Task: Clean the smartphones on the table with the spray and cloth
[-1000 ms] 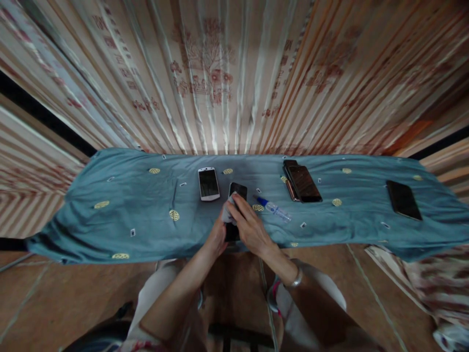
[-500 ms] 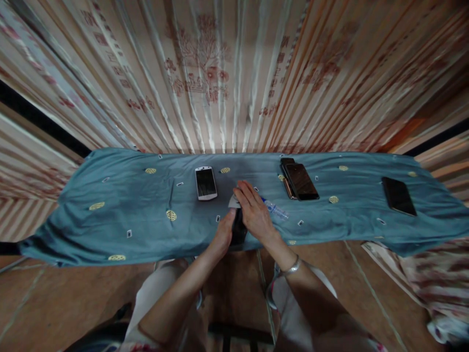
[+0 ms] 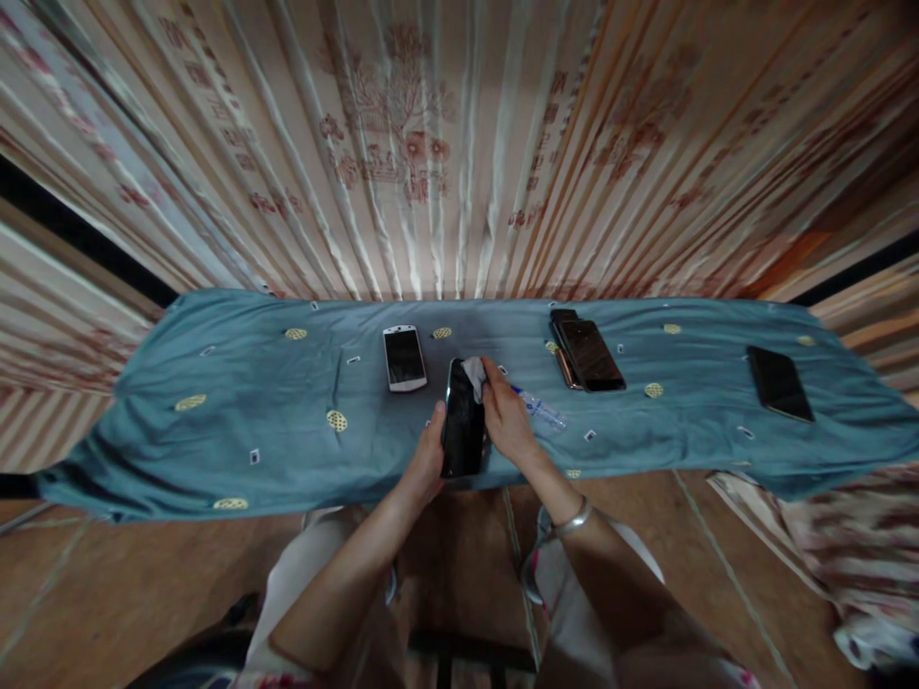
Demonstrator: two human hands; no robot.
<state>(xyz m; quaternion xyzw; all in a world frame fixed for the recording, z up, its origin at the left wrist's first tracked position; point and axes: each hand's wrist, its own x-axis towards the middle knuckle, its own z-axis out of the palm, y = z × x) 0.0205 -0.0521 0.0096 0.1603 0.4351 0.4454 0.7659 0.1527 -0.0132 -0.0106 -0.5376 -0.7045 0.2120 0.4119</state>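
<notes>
We hold a black phone [image 3: 463, 431] upright at the table's near edge, left hand [image 3: 425, 464] clasped round its lower left side, right hand [image 3: 506, 421] pinching a white wipe [image 3: 474, 371] against its top right corner. Judging by that, wiping seems underway; a white phone [image 3: 404, 358] lies just beyond-left, untouched.

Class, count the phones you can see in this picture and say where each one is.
5, perhaps more hidden. A black phone in the left hand; a white phone left of it; two stacked phones to the right; a dark phone far right.
</notes>
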